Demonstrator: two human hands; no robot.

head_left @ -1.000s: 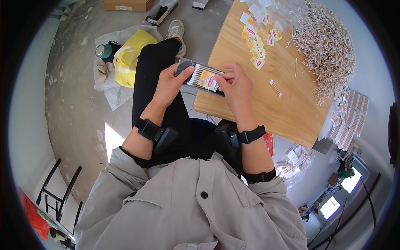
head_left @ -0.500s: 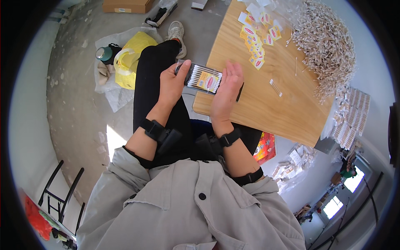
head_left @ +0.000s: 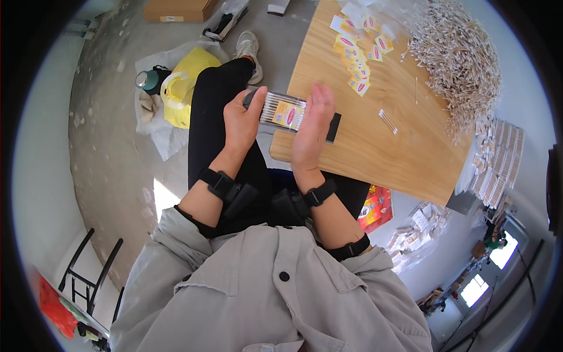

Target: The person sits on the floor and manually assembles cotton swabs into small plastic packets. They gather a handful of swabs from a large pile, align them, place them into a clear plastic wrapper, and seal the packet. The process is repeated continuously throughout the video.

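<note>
A flat clear pack of white-tipped cotton swabs (head_left: 268, 111) with a yellow label card (head_left: 287, 114) inside is held above my lap, beside the table corner. My left hand (head_left: 239, 120) is closed on its left end, thumb on top. My right hand (head_left: 314, 126) lies against the pack's right end, fingers stretched out and side by side, not wrapped round it. A black flat piece (head_left: 333, 128) shows just right of that hand at the table's edge; its other end is hidden behind the hand.
A large heap of cotton swabs (head_left: 454, 58) covers the wooden table's (head_left: 352, 141) far right. Loose yellow label cards (head_left: 353, 61) lie farther back, and a few single swabs (head_left: 387, 121) nearer. Stacked packs (head_left: 498, 155) stand at right. A yellow bag (head_left: 185, 88) and bottle (head_left: 146, 78) sit on the floor.
My right hand has shifted a little left, uncovering more of the black piece. The pack has moved slightly left with my left hand, which keeps its hold.
</note>
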